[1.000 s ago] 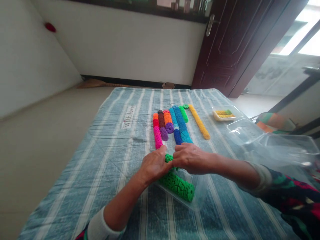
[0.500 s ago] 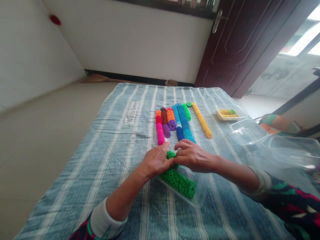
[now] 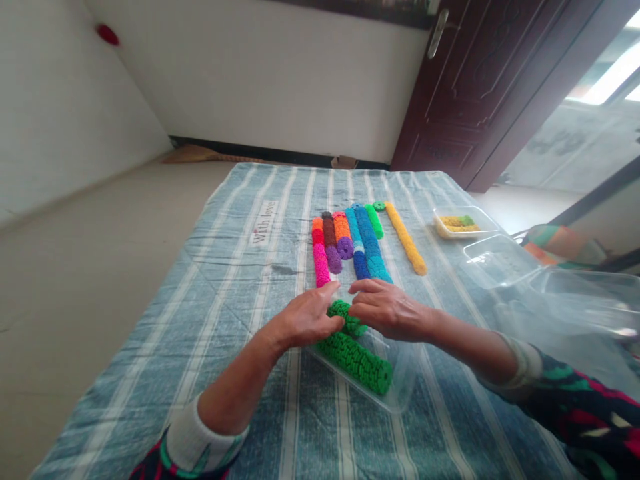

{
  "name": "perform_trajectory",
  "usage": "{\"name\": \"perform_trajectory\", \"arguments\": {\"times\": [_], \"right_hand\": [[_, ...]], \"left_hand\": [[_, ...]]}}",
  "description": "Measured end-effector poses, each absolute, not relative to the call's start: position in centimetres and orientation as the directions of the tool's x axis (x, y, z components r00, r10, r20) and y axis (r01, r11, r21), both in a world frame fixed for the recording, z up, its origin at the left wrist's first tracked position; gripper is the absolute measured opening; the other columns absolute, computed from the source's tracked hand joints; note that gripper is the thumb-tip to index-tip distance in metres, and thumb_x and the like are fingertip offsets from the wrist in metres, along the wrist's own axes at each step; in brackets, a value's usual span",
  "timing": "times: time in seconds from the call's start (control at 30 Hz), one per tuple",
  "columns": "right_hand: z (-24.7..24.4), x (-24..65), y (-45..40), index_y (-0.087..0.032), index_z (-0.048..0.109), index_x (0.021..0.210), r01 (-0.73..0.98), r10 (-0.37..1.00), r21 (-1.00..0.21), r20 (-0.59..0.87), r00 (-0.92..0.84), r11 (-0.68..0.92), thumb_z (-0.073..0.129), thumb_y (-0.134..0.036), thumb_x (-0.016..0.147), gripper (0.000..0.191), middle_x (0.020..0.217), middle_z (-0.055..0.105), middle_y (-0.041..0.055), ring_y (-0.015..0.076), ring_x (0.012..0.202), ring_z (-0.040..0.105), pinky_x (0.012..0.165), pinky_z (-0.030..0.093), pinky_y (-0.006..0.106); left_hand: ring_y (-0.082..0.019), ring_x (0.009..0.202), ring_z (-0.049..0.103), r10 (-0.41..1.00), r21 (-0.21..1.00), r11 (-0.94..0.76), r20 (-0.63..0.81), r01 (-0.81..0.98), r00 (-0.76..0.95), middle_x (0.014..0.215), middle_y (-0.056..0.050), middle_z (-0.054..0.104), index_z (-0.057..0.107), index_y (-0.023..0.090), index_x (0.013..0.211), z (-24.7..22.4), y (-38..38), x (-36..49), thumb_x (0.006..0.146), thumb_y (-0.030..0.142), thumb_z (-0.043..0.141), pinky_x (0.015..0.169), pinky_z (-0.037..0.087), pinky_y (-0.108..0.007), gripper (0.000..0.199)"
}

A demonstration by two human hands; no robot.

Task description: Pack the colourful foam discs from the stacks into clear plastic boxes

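A short stack of green notched plastic discs (image 3: 346, 317) lies between my hands, over a clear plastic box (image 3: 405, 383). My left hand (image 3: 307, 319) has its thumb and fingers around the left end of this stack. My right hand (image 3: 390, 310) holds the right end with bent fingers, which hide part of it. Just in front, a longer stack of green discs (image 3: 357, 363) lies slanted in the box. Beyond my hands, rows of stacked discs lie on the cloth, among them a pink and red row (image 3: 320, 257) and a blue row (image 3: 369, 243).
A yellow row of discs (image 3: 406, 239) lies farther right. At the right edge stand a clear box with yellow and green discs (image 3: 459, 227) and more clear containers (image 3: 500, 260). A striped blue cloth (image 3: 225, 300) covers the table. Behind it is a brown door (image 3: 450, 107).
My left hand has shifted slightly left, so more of the short green stack shows between the hands. My right hand is almost in the same place.
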State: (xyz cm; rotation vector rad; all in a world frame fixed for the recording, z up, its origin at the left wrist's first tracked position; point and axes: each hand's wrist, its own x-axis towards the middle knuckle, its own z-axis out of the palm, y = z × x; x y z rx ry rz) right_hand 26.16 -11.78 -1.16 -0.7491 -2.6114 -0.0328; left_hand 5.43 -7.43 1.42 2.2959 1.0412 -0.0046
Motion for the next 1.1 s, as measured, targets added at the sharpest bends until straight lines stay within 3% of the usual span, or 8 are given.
{"name": "perform_trajectory", "arguments": {"times": [0.13,0.27,0.47,0.67,0.77,0.9,1.1], "right_hand": [[-1.0,26.0,-11.7,-0.017,0.06,0.089,0.507,0.499,-0.097,0.401,-0.768,0.857,0.037,-0.008,0.096,0.025,0.076,0.062,0.0059,0.0207,0.098,0.054,0.079,0.046,0.033],[-0.9,25.9,-11.7,-0.017,0.058,0.083,0.508,0.487,-0.066,0.41,-0.771,0.859,0.036,-0.01,0.097,0.027,0.073,0.059,0.0051,0.0198,0.092,0.053,0.078,0.046,0.032],[-0.9,25.2,-12.0,-0.019,0.056,0.077,0.562,0.521,-0.027,0.415,-0.746,0.827,0.036,-0.013,0.097,0.029,0.071,0.057,0.0048,0.0189,0.083,0.051,0.072,0.045,0.031],[0.8,27.1,-9.9,-0.018,0.059,0.083,0.545,0.553,-0.192,0.535,-0.639,0.816,0.048,-0.02,0.094,0.016,0.08,0.062,0.0065,0.019,0.092,0.055,0.078,0.047,0.031],[1.9,30.3,-5.2,-0.017,0.063,0.084,0.717,0.67,-0.195,0.576,-0.469,0.669,0.052,-0.022,0.093,0.015,0.082,0.064,0.0073,0.0205,0.092,0.055,0.081,0.045,0.033],[2.5,34.9,3.5,-0.018,0.069,0.084,0.98,0.946,-0.087,0.287,-0.149,0.181,0.045,-0.019,0.093,0.026,0.089,0.067,0.0079,0.0212,0.097,0.056,0.081,0.041,0.029],[1.2,38.3,12.9,-0.02,0.07,0.114,0.998,0.992,-0.061,0.128,-0.02,0.028,0.055,-0.02,0.087,0.031,0.106,0.07,0.0084,0.0217,0.1,0.06,0.081,0.042,0.027]], "left_hand": [[-0.023,0.08,0.064,0.676,0.513,-0.507,-0.261,0.692,0.689,0.086,-0.003,0.064,0.049,0.017,0.114,1.7,-7.7,5.6,0.075,0.037,0.059,0.066,0.045,-0.029,0.046],[-0.028,0.091,0.066,0.76,0.43,-0.466,-0.252,0.773,0.599,0.099,-0.008,0.067,0.045,0.018,0.118,1.5,-8.7,6.6,0.075,0.051,0.063,0.07,0.046,-0.032,0.058],[-0.031,0.101,0.065,0.819,0.319,-0.416,-0.276,0.852,0.504,0.113,-0.011,0.066,0.046,0.019,0.118,1.8,-9.7,7.5,0.079,0.044,0.057,0.074,0.047,-0.035,0.047],[-0.029,0.107,0.063,0.819,0.309,-0.403,-0.298,0.862,0.49,0.122,-0.012,0.064,0.038,0.017,0.133,2.2,-9.7,7.2,0.078,0.037,0.059,0.082,0.047,-0.036,0.062],[-0.028,0.109,0.062,0.841,0.305,-0.357,-0.307,0.883,0.446,0.123,-0.012,0.064,0.034,0.017,0.139,2.1,-9.8,7.4,0.078,0.038,0.06,0.088,0.046,-0.037,0.07],[-0.029,0.111,0.061,0.842,0.315,-0.348,-0.31,0.883,0.443,0.127,-0.014,0.062,0.034,0.016,0.142,1.6,-9.6,7.3,0.077,0.038,0.059,0.091,0.046,-0.037,0.073],[-0.028,0.12,0.057,0.838,0.321,-0.355,-0.306,0.878,0.451,0.135,-0.014,0.057,0.035,0.015,0.144,0.6,-9.6,6.9,0.076,0.036,0.057,0.098,0.045,-0.035,0.075]]}}
